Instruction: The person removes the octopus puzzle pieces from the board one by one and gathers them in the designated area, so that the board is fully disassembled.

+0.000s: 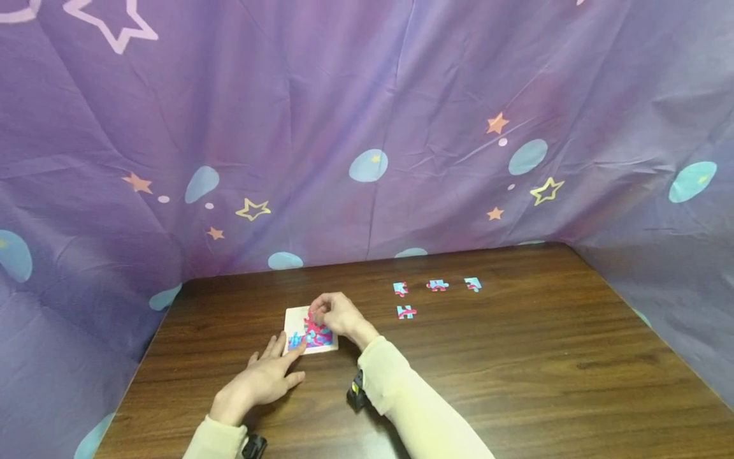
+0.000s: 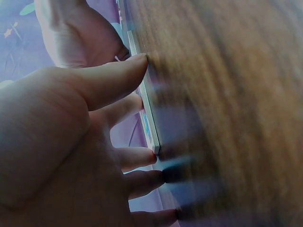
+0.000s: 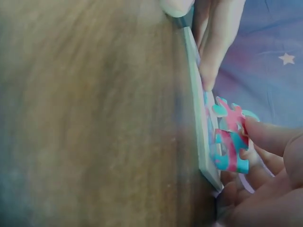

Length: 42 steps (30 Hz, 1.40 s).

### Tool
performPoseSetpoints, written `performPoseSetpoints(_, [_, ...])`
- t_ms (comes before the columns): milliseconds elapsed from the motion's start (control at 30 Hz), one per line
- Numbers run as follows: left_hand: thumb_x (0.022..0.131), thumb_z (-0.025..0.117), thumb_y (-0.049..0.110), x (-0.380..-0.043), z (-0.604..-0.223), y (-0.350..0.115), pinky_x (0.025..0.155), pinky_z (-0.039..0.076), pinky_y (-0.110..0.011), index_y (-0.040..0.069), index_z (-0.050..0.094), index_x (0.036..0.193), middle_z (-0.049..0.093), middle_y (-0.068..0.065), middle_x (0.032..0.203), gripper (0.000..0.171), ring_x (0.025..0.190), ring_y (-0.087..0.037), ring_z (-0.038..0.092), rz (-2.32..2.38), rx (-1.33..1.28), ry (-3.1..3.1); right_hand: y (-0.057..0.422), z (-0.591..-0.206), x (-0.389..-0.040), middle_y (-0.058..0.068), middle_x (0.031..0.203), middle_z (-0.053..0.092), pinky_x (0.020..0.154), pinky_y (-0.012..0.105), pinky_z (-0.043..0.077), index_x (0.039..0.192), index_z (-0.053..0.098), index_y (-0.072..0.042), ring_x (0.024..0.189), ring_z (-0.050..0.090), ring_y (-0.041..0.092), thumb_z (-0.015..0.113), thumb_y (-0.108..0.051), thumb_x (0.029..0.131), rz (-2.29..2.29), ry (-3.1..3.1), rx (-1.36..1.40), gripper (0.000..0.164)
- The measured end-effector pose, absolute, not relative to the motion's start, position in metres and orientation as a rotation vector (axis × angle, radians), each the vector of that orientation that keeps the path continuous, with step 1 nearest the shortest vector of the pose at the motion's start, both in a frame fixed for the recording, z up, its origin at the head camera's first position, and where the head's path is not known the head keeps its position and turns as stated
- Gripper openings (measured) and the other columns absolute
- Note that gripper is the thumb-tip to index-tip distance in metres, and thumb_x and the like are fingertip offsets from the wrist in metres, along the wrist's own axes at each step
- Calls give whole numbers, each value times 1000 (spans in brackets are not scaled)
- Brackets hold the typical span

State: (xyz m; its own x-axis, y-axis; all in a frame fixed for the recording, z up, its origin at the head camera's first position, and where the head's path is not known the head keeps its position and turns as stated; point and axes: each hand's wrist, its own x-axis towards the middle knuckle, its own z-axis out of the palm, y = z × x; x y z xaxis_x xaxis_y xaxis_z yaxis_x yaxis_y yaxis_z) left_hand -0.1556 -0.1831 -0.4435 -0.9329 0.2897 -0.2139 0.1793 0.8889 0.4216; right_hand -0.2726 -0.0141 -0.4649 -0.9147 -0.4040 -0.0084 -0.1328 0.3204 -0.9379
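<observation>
A small white puzzle tray (image 1: 295, 317) lies on the table, with blue and pink jigsaw pieces filling its near part. My right hand (image 1: 342, 315) is over its right side. Between thumb and fingers it pinches a pink and blue puzzle piece (image 3: 233, 117), tilted up off the tray. Another piece (image 3: 232, 150) sits against this one, seemingly joined to it. My left hand (image 1: 260, 380) lies at the tray's near left corner, fingers spread and fairly straight. Its index fingertip (image 3: 208, 80) touches the puzzle; the thumb (image 2: 118, 78) is by the near edge.
Several loose puzzle pieces lie to the right of the tray: one (image 1: 400, 289), another (image 1: 438, 285) and a third (image 1: 473, 284) in a row, with one more (image 1: 406, 312) nearer. A purple patterned cloth (image 1: 321, 127) hangs behind and beside the brown wooden table (image 1: 516, 370).
</observation>
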Motion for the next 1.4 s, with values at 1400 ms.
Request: performPoseSetpoints(1400, [97, 59, 30, -156, -443, -183, 106, 12, -73, 10, 41, 149, 14, -35, 154, 59, 142, -50, 12, 563, 346, 2782, -14, -459, -271, -2, 75, 70, 67, 26, 50, 92, 71, -8, 67, 62, 9, 71, -1, 81, -1669, 2467, -389, 13])
